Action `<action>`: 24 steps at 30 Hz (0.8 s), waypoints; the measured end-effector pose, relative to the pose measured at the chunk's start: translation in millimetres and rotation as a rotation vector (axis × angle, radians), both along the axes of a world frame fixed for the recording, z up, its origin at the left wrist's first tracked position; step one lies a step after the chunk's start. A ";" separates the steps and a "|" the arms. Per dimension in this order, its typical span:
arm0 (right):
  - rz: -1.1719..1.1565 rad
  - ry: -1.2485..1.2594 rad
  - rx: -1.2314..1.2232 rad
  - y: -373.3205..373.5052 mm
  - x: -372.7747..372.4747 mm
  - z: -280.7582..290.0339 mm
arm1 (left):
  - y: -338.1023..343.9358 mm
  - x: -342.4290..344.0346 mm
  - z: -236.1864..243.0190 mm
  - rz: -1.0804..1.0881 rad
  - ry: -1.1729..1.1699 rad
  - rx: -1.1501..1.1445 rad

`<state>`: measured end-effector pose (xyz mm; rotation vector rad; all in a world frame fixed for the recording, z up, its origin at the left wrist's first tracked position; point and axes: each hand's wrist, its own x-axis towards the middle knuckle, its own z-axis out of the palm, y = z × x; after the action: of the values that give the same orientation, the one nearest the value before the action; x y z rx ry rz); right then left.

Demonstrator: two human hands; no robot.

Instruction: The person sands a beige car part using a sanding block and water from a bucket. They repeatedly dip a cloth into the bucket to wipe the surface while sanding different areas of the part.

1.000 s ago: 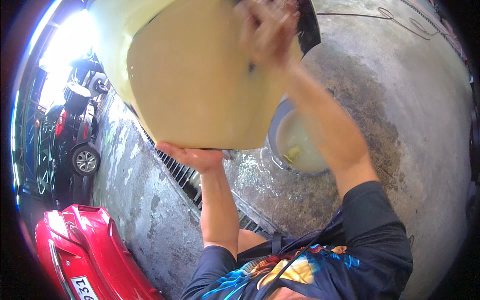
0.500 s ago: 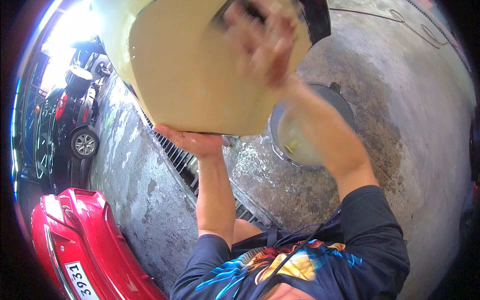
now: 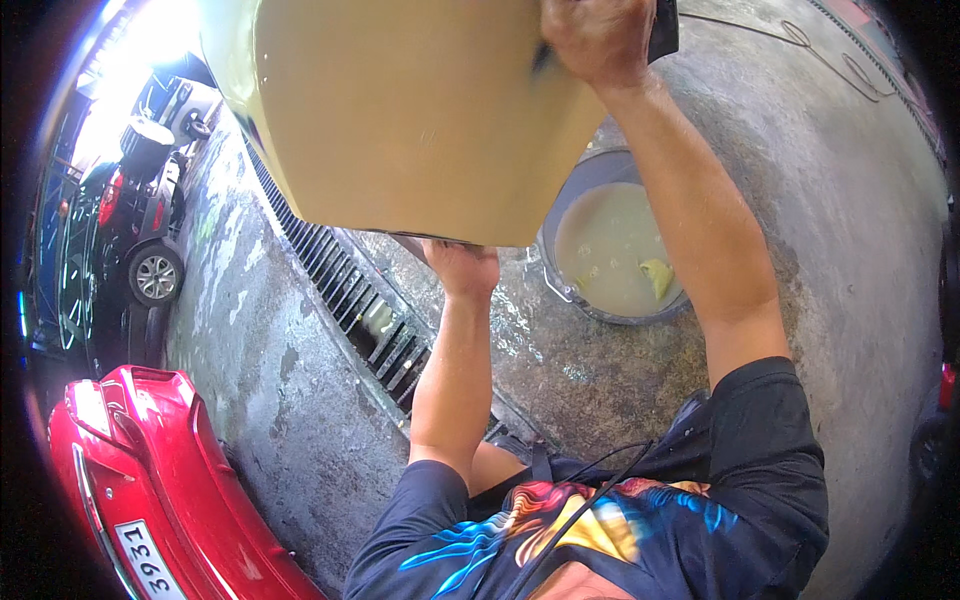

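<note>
A large, smooth, tan car body panel (image 3: 400, 130) is tilted in front of me, its top running out of view. My left hand (image 3: 462, 268) grips the panel's lower edge from below, with the fingers hidden underneath. Higher up, at the panel's right side, my right hand (image 3: 600, 38) is closed and pressed against the surface. A dark patch shows beside its knuckles, but what the hand holds is hidden. Below my right forearm stands a round grey tub (image 3: 566, 292) of cloudy water, with a crumpled yellow-green piece (image 3: 656, 276) in it.
A metal floor grate (image 3: 345, 290) crosses the wet concrete floor (image 3: 250, 330) left of my left arm. At the lower left sits a red car bumper (image 3: 190, 480). A black car (image 3: 110, 260) stands farther left. A thin hose (image 3: 800, 40) lies at the far right.
My right hand, blurred in motion before, has moved right and up along the panel. My left hand has shifted right along the lower edge. More of the tub shows.
</note>
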<state>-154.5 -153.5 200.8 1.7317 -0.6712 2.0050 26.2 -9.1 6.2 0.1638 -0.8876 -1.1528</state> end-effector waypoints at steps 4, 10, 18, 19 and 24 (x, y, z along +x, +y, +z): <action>0.196 0.021 -0.009 59.0 36.1 -22.8 | -5.7 -29.1 9.0 0.742 -0.242 0.279; 0.337 0.179 -0.086 108.8 78.9 -94.2 | -1.2 -37.8 20.1 0.492 0.088 0.308; 0.167 0.078 -0.077 51.9 31.2 -49.0 | -2.1 -13.4 3.7 0.146 0.144 0.089; 0.216 0.079 -0.070 70.0 40.8 -57.9 | -4.0 -15.8 3.5 0.126 0.143 0.046; 0.353 0.171 -0.037 117.1 58.9 -75.9 | -6.7 -22.6 6.6 0.257 0.241 0.161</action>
<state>-95.6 -36.4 124.9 2.0866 -0.2845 2.0395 3.7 -15.8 12.8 0.2571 -0.5436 -0.9784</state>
